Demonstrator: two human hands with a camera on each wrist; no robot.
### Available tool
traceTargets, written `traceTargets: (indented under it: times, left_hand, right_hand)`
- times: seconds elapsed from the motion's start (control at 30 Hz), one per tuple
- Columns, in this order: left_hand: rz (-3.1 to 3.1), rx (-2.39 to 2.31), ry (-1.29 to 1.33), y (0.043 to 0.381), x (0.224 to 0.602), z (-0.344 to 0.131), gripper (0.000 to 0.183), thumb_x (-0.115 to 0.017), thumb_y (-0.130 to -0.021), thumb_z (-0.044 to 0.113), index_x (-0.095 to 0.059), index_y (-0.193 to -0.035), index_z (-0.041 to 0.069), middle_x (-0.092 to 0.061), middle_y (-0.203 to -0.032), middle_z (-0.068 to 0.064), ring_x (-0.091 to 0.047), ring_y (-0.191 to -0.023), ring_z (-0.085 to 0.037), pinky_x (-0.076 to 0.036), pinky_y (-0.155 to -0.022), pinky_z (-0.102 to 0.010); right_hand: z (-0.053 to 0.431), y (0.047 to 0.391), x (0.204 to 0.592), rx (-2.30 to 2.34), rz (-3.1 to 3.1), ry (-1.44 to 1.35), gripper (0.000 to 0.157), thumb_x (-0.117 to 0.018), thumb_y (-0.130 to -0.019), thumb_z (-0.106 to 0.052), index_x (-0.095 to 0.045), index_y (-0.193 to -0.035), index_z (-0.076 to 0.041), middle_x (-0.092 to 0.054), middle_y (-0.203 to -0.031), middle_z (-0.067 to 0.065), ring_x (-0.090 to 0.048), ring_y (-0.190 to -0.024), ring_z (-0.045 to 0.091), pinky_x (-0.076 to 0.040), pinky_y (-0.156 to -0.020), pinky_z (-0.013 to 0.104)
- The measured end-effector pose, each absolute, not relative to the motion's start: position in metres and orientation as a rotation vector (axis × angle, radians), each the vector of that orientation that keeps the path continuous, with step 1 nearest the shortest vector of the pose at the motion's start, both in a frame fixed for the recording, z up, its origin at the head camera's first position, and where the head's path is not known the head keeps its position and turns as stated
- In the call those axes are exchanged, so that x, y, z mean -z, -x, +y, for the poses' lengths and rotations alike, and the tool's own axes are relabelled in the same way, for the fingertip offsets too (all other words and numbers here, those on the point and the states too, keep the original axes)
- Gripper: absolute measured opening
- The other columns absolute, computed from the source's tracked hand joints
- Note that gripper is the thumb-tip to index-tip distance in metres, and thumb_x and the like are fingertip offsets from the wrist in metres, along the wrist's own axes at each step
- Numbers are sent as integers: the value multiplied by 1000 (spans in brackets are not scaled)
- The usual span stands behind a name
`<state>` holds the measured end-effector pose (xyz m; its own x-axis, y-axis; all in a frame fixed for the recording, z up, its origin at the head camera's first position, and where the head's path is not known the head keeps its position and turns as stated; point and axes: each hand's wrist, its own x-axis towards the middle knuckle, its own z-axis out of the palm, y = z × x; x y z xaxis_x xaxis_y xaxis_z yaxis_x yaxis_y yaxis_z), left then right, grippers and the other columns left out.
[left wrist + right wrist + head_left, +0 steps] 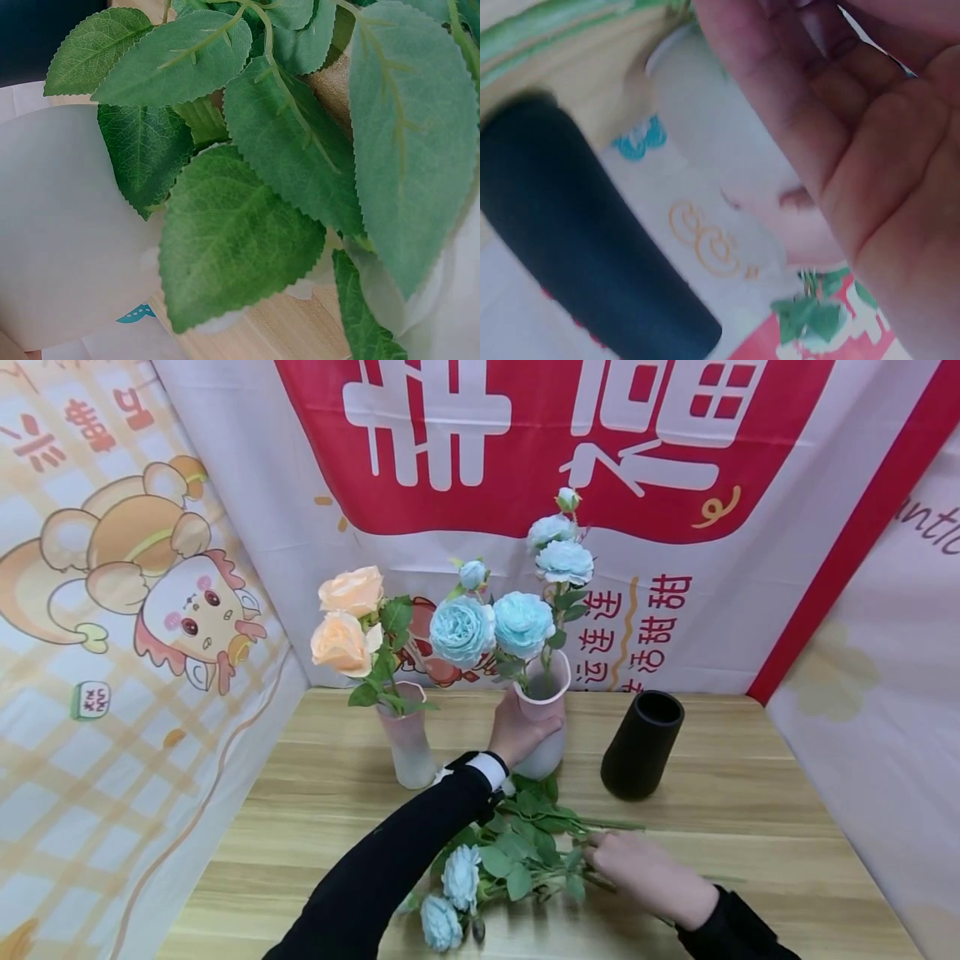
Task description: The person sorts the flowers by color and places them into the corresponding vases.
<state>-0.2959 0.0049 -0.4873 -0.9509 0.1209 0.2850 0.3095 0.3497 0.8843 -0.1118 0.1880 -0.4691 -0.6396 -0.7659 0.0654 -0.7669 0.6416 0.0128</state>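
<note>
My left hand (517, 727) grips a pink-and-white vase (542, 764) just below its rim; three open light-blue artificial roses (523, 625) and more blooms stand in it. My right hand (637, 864) has its curled fingers among the green stems of a bunch lying on the table, pinching at a stem. Light-blue rose heads (461, 878) of that bunch point toward the lower left, past the left sleeve. Large green leaves (240, 225) fill the left wrist view beside the pale vase wall. The right wrist view shows the palm (907, 180), with the fingertips hidden.
A second pink-and-white vase (412, 756) with peach roses (348, 622) stands to the left. A black vase (642, 747) stands to the right on the wooden table (750, 793). Printed cloth backdrops (247, 460) enclose the back and sides.
</note>
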Motion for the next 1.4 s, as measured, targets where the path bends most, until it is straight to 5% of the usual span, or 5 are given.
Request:
traceTargets:
  times: [0.63, 0.7, 0.8, 0.9, 1.4]
  left_hand:
    - [-2419, 1641, 407, 297, 488, 4, 85, -86, -71, 28, -42, -143, 16, -57, -128, 0, -57, -111, -15, -48, -91, -34]
    - [-2411, 1649, 405, 297, 488, 4, 85, -86, -70, 28, -43, -142, 16, -58, -128, 0, -57, -110, -15, -48, -90, -34]
    - [-2409, 1661, 399, 297, 488, 4, 84, -86, -70, 27, -43, -142, 16, -58, -127, 0, -57, -110, -14, -48, -90, -34]
    - [-2421, 1657, 399, 297, 488, 4, 84, -86, -70, 28, -44, -142, 17, -58, -127, 2, -57, -110, -13, -48, -90, -33]
    - [-2421, 1687, 399, 294, 487, 4, 85, -86, -70, 27, -43, -143, 17, -57, -129, 0, -57, -111, -17, -49, -91, -38]
  right_hand:
    - [235, 116, 457, 135, -2584, -1181, 23, -78, -70, 13, -64, -80, -3, -46, -77, 6, -38, -54, 10, -33, -38, 27]
    - [239, 118, 463, 171, -2516, -1190, 14, -59, -85, 15, -63, -84, 1, -47, -80, 10, -41, -56, 12, -34, -38, 28]
    - [245, 122, 473, 197, -2425, -1202, 42, -21, -102, 9, -59, -85, 3, -47, -83, 13, -44, -59, 16, -33, -36, 29]
    - [250, 125, 480, 209, -2375, -1209, 67, 7, -103, -2, -57, -85, 2, -48, -85, 14, -46, -59, 17, -32, -36, 28]
    - [271, 126, 474, -58, -2235, -1099, 49, -13, -109, -3, -59, -107, 12, -58, -107, 25, -64, -86, 34, -56, -63, 42]
